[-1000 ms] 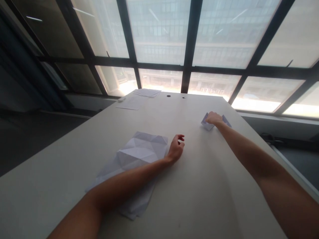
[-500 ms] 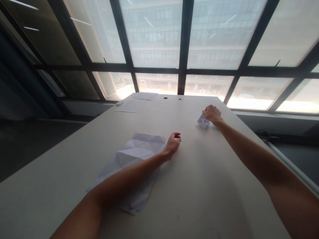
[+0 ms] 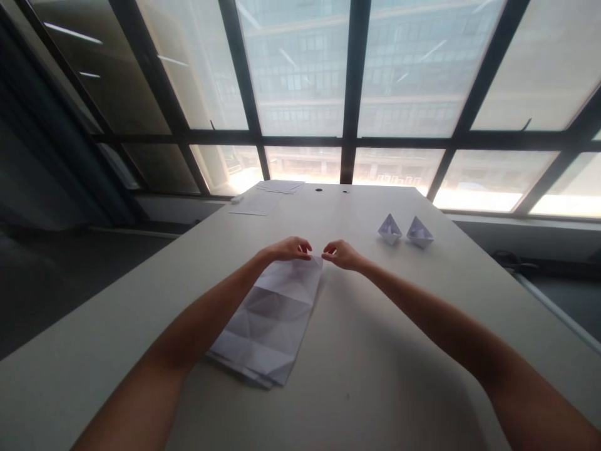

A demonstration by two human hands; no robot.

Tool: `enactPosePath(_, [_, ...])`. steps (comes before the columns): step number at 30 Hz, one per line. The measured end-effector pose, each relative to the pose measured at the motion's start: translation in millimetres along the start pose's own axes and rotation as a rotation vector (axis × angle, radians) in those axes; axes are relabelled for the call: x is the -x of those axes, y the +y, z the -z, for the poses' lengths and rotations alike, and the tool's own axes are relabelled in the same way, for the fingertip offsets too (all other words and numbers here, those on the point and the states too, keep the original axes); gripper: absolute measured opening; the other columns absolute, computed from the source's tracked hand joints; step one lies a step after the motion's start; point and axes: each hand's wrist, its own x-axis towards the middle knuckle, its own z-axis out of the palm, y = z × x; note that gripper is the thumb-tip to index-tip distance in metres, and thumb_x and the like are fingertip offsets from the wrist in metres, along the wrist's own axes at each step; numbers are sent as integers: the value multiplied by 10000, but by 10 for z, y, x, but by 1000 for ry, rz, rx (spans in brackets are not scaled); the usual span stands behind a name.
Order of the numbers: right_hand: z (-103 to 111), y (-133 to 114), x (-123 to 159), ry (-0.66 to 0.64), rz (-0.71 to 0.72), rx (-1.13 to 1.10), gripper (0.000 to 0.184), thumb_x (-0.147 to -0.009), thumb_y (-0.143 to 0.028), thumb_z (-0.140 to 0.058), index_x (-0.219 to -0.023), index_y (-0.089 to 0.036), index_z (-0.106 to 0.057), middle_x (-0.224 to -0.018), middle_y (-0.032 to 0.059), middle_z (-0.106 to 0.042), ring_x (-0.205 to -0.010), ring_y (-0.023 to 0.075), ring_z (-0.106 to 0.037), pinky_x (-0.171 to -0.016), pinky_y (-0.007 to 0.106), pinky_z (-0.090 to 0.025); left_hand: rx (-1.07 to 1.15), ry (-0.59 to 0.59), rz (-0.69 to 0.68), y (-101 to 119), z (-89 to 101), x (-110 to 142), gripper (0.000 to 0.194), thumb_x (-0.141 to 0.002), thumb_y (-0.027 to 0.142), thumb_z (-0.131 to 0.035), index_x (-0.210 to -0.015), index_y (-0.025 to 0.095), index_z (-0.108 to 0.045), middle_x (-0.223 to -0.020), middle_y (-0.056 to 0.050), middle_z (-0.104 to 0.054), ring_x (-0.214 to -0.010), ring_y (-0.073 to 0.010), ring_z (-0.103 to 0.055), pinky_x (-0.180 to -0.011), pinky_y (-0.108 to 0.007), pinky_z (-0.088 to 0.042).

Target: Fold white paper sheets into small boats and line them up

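Several creased white sheets of paper [image 3: 277,313] lie stacked on the table in front of me, with fold lines across the top one. At the far edge of the top sheet, my left hand [image 3: 290,248] is curled, its thumb and fingertips on the paper. My right hand [image 3: 344,255] pinches at the far right corner of that sheet, close to the left fingertips. Two folded paper boats stand upright side by side farther back to the right: a left one [image 3: 389,230] and a right one [image 3: 420,233].
The white table [image 3: 404,363] stretches toward the windows. Flat white sheets [image 3: 257,203] lie at its far left, with a small white object [image 3: 237,199] beside them. Two dark holes [image 3: 318,190] sit near the far edge. A dark curtain [image 3: 51,125] hangs at left.
My right hand has let go of a paper boat and come back left to the creased sheets. My left hand has moved left and away to their far edge. The sheets lie straighter.
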Motion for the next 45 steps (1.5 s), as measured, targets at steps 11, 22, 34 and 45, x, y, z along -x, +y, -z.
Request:
enactPosePath(11, [-475, -124, -131, 115, 38, -286, 68, -733, -147, -619, -703, -143, -679, -632, 7, -652, -585, 108, -554, -548, 207, -399, 30, 319, -111, -141, -33, 127, 340, -894, 404, -525, -899, 140, -738, -831, -72, -743, -762, -174, -664, -718, -263, -483])
enactPosePath(22, [606, 540, 141, 265, 7, -499, 278, -701, -404, -694, -803, -149, -651, -677, 17, -638, -558, 103, -467, -497, 226, -322, 47, 629, -271, 360, 360, 161, 265, -927, 326, -516, -954, 151, -713, -968, -82, -736, -913, -197, -677, -859, -340, -527])
enactPosePath(34, [932, 1699, 1121, 404, -168, -322, 340, -664, -476, -706, -690, -142, -646, -641, 36, -635, -590, 152, -520, -523, 262, -378, -183, 331, -424, 1138, -1292, -339, 460, -959, 306, -479, -1411, 217, -472, -1414, -99, -528, -1290, -244, -498, -1091, -422, -404])
enactPosePath(45, [630, 1298, 1060, 565, -57, 209, 261, -825, -246, -552, -1032, -147, -676, -1090, 153, -665, -1045, 286, -584, -965, 451, -439, -315, 145, -177, 660, -1319, -242, 497, -999, 436, -369, -1443, 224, -440, -1553, -107, -379, -1454, -284, -293, -1176, -580, -172])
